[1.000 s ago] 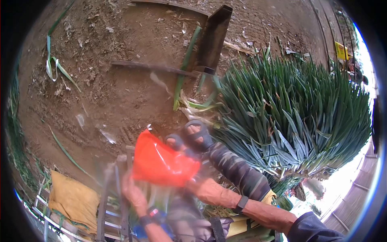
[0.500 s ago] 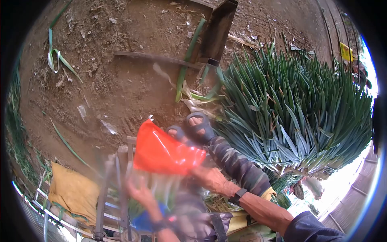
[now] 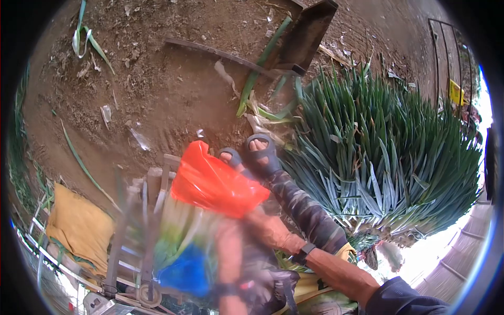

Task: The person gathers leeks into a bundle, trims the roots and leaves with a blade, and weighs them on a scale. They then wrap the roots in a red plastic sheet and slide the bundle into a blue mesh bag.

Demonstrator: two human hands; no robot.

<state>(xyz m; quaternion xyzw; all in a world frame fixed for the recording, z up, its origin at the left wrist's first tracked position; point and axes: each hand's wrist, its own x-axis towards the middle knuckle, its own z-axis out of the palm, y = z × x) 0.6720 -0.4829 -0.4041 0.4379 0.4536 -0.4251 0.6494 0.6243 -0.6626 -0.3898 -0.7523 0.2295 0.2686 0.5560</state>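
Observation:
A shiny red plastic bag (image 3: 212, 181) lies over the pale ends of a bundle of long green onions (image 3: 178, 226) on my lap. Blue plastic (image 3: 186, 270) shows at the bundle's other end. My right hand (image 3: 270, 230), a dark band on its wrist, has its fingers curled at the bag's lower right corner. Close beside it, my left hand (image 3: 229, 233) is smeared by motion along the bag's lower edge, its fingers not distinct.
A dense stack of green onions (image 3: 388, 152) stands at the right. Left of the bundle is a wooden frame (image 3: 152, 236), then a mustard-yellow cloth (image 3: 79, 226). A rusty metal piece (image 3: 302, 39) lies on the dirt ground (image 3: 157, 89) ahead, among loose leaves.
My left hand has moved right from the bundle's left side to near my right hand. More of the bundle and blue plastic shows. The view has shifted slightly.

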